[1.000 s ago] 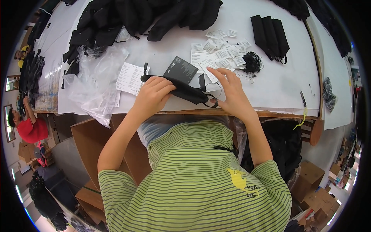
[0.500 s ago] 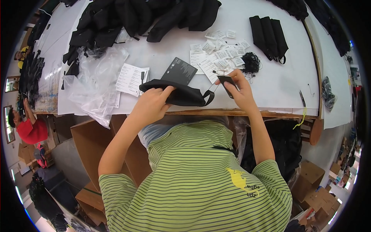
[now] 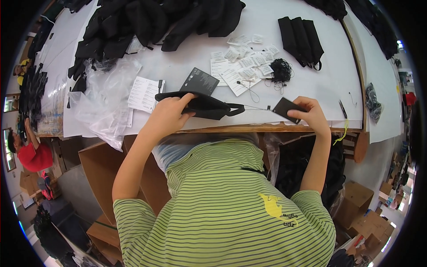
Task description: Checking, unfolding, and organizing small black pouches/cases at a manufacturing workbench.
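My left hand [image 3: 168, 115] presses down on a folded black fabric piece [image 3: 207, 106] with a strap loop, lying at the front edge of the white table [image 3: 187, 71]. My right hand [image 3: 311, 114] holds a small dark card tag [image 3: 284, 107] off to the right of the fabric. A thin string runs from the tag back toward the strap loop. A dark grey card [image 3: 199, 81] lies just behind the fabric.
A heap of black fabric pieces [image 3: 147, 22] fills the far left of the table, with clear plastic bags [image 3: 104, 98] and a printed sheet [image 3: 143, 93] beside it. White paper tags [image 3: 244, 62], a bundle of black strings [image 3: 280, 70] and stacked black pieces [image 3: 301, 35] lie far right. Cardboard boxes [image 3: 102, 169] stand below.
My right hand has moved right and away from the fabric, pulling the dark tag on its string out to the side. My left hand stays on the fabric.
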Action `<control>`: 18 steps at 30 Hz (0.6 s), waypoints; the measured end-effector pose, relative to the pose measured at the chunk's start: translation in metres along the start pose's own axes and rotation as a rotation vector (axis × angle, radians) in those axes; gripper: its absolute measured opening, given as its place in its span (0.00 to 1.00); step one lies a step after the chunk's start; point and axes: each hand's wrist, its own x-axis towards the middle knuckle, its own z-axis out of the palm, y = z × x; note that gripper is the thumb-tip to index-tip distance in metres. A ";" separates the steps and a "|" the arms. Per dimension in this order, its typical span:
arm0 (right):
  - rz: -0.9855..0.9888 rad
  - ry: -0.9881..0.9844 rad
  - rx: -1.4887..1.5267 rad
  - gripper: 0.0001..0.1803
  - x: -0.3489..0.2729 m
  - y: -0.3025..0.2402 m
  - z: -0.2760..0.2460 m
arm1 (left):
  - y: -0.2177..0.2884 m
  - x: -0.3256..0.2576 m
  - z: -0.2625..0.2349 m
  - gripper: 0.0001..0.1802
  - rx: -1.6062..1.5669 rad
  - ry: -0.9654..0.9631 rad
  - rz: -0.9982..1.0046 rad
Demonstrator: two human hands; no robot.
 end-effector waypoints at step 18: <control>-0.239 0.292 1.456 0.23 0.125 -0.016 0.110 | 0.007 0.008 0.000 0.12 0.045 -0.007 0.009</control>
